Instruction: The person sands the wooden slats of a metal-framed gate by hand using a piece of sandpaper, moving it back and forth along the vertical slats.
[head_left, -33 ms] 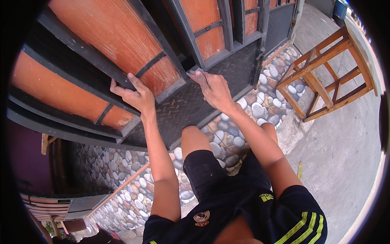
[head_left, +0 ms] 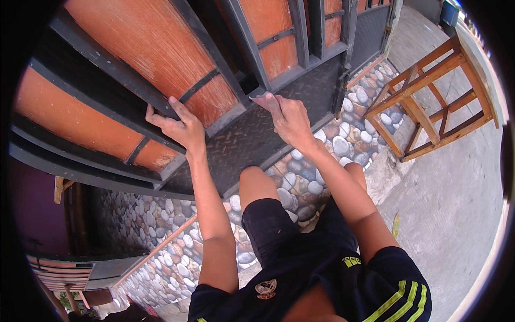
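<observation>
A gate (head_left: pixel 279 37) with orange wooden panels (head_left: pixel 145 48) in a dark grey metal frame stands before me, with a dark patterned metal plate (head_left: pixel 241 150) along its lower part. My left hand (head_left: pixel 177 129) is curled round a dark grey bar (head_left: pixel 123 70) at the lower end of a panel. My right hand (head_left: pixel 289 121) pinches a small folded sheet (head_left: pixel 260 101), greyish red and abrasive-looking, at the frame's lower rail, just right of the left panel's bottom corner.
A bare wooden chair frame (head_left: pixel 429 107) stands tilted at the right on grey concrete (head_left: pixel 440 214). A strip of pebble-patterned flooring (head_left: pixel 166 236) runs under the gate. A blue bin (head_left: pixel 449 16) is at the far upper right, and a purple wall (head_left: pixel 43 209) at the left.
My right hand has shifted slightly to the right with the folded sheet, more of which now shows. My left hand stays on the bar.
</observation>
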